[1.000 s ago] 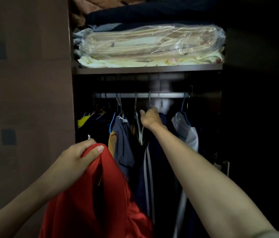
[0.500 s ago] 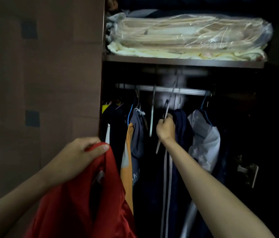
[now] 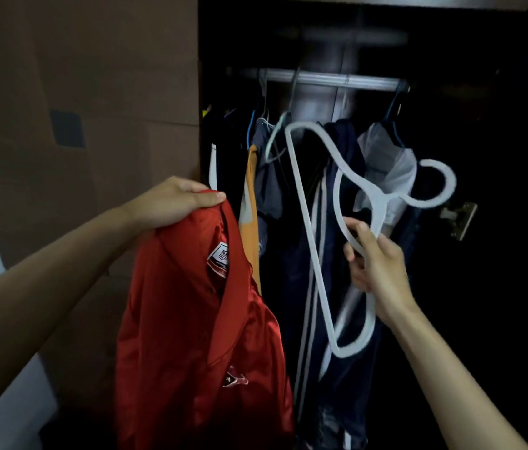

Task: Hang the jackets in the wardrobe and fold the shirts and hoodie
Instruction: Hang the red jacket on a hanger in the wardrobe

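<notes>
The dark wardrobe (image 3: 369, 43) is filling the right of the frame, its rail (image 3: 321, 80) crossing near the top with clothes hanging below. Your left hand (image 3: 171, 206) is gripping the red jacket (image 3: 197, 336) by its collar at centre left, while your right hand (image 3: 374, 264) is clenching a white hanger (image 3: 314, 222) just right of centre. The hanger is lying tilted, hook pointing right, long bar running down-frame, beside the collar opening but apart from it, so you'll likely be swinging it leftward.
</notes>
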